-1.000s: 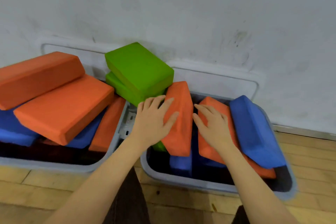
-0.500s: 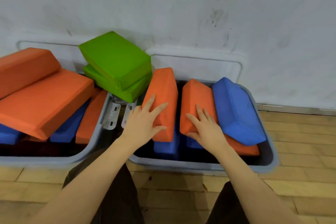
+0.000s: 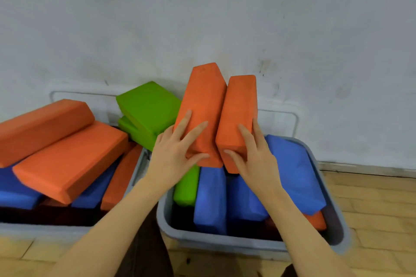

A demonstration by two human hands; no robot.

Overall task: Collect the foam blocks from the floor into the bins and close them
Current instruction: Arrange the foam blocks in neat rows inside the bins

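1. The white wall [image 3: 225, 18] filled the upper part of my view, with wooden floor [image 3: 371, 198] showing at the right.
2. Two grey bins stood side by side against it: the left bin [image 3: 135, 177] heaped above its rim with orange and blue foam blocks, the right bin [image 3: 225, 243] in front of me holding blue blocks [image 3: 210, 198] on edge, a green block [image 3: 186, 189] and an orange one low at the right.
3. Two green blocks [image 3: 148, 108] lay stacked across the gap between the bins.
4. A white lid [image 3: 292, 119] leaned on the wall behind the right bin.
5. My left hand [image 3: 173, 155] gripped the left orange block [image 3: 202, 110], fingers spread over its face, thumb under its lower end.
6. My right hand [image 3: 254, 157] gripped the right orange block [image 3: 238, 114] the same way; both blocks stood tilted above the right bin, touching.
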